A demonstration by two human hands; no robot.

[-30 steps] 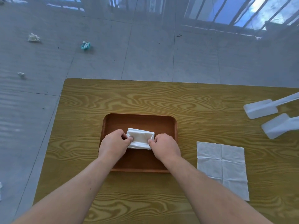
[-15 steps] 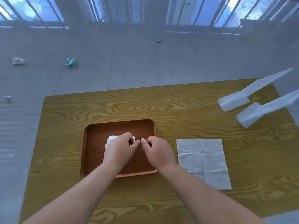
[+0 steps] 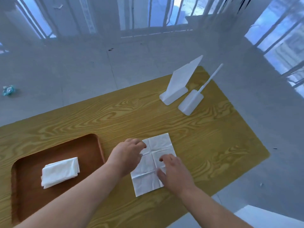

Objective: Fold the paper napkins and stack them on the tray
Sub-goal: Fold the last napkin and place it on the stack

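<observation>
Counter point(image 3: 148, 116): yellow-brown wood-grain laminate, running diagonally from the lower left of the frame to the right centre. Surface appears clean and dry.

Tray point(image 3: 92, 145): brown, rounded corners, raised rim, at the lower left of the frame on the counter. One folded napkin point(image 3: 60, 171), white and rectangular, lies flat inside it near the middle, clear of the rim.

Unfolded napkin point(image 3: 160, 146): white, creased into quarters, spread flat on the counter at lower centre, just beside the tray's right edge but apart from it.

Left hand point(image 3: 127, 155): over the napkin's left edge, fingers curled loosely downward, fingertips at the paper. Whether it pinches the paper or merely touches it cannot be told.

Right hand point(image 3: 175, 173): palm down over the napkin's lower right part, fingers spread and unclenched, lying on or just above the paper; no grasp visible.

Two white plastic stands point(image 3: 181, 84), each with a flat base and a slanted upright plate, sit side by side at the counter's far corner, upper right of centre.

Floor point(image 3: 82, 71): pale grey tiles, glossy, reflecting windows. A crumpled blue-green scrap point(image 3: 9, 90) lies at the left edge of the frame. Small dark specks show near upper centre. Barred windows point(image 3: 156, 12) run along the top and right of the frame.
</observation>
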